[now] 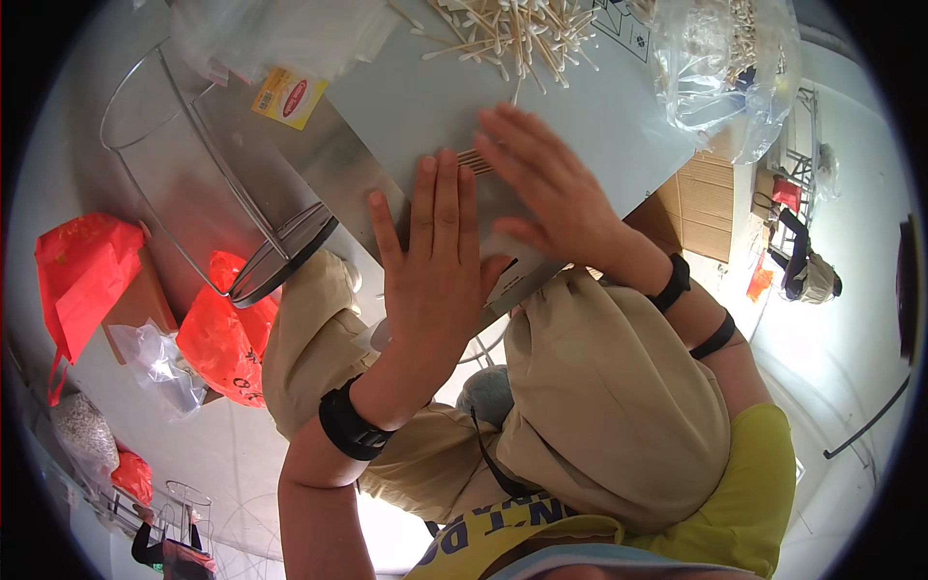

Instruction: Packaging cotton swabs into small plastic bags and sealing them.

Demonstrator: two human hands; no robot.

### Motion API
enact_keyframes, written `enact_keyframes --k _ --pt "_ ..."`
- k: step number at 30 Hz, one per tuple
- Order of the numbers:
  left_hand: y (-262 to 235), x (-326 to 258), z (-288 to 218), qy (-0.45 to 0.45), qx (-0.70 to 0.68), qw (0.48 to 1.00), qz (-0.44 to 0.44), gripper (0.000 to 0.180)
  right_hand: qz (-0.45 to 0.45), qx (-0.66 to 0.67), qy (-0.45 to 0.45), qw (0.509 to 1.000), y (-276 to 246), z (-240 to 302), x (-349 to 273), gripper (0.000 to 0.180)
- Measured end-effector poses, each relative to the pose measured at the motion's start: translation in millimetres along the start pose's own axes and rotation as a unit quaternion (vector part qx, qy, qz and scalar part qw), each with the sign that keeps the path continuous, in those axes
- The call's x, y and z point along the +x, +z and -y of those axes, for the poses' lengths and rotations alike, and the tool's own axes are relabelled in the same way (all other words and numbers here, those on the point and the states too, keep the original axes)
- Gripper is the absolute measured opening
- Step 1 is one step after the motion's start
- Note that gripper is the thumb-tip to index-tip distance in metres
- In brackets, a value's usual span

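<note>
A small row of cotton swabs (474, 162) lies side by side on the grey board (406, 106) in front of me. My left hand (430, 232) is palm down at the left end of this row, fingers stretched out and fingertips against it. At the row's right end is my right hand (556, 188), its fingers extended and slightly blurred. Both hands partly cover the swabs, so whether either presses on them is hard to see. Beyond them, a loose heap of cotton swabs (522, 34) spreads in all directions at the board's far edge.
Clear plastic bags (280, 34) lie at the far left beside a yellow card (290, 97). Another clear bag (720, 68) with swabs stands at the far right. A metal-framed stool (193, 126), red bags (227, 333) and a cardboard box (706, 203) surround the work surface. Other people are in the background.
</note>
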State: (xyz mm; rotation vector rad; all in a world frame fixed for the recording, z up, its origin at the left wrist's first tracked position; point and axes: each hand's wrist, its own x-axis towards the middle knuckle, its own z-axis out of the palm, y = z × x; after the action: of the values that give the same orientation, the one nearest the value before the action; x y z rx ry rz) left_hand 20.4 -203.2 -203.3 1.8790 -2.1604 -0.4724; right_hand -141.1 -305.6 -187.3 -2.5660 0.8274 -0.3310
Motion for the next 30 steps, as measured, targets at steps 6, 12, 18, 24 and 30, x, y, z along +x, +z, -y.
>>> enact_keyframes --k 6,12,18,24,30 --pt "0 -6 -5 -0.022 0.041 0.999 -0.002 0.088 0.089 -0.033 -0.02 0.995 13 1 -8 0.084" --pt "1 -7 -8 -0.024 0.031 0.999 0.007 0.096 0.066 0.017 -0.036 0.997 7 -4 -5 0.069" --pt "-4 -10 -4 -0.013 0.062 0.998 0.027 0.099 -0.26 0.017 0.182 0.948 -8 -24 12 0.027" --pt "-2 -9 -3 -0.008 0.039 0.999 0.029 0.094 -0.225 0.023 0.231 0.946 -18 -41 27 0.024" --pt "-3 -9 -3 -0.009 0.033 0.999 0.03 0.095 -0.191 -0.061 0.225 0.953 -12 -51 37 0.018"
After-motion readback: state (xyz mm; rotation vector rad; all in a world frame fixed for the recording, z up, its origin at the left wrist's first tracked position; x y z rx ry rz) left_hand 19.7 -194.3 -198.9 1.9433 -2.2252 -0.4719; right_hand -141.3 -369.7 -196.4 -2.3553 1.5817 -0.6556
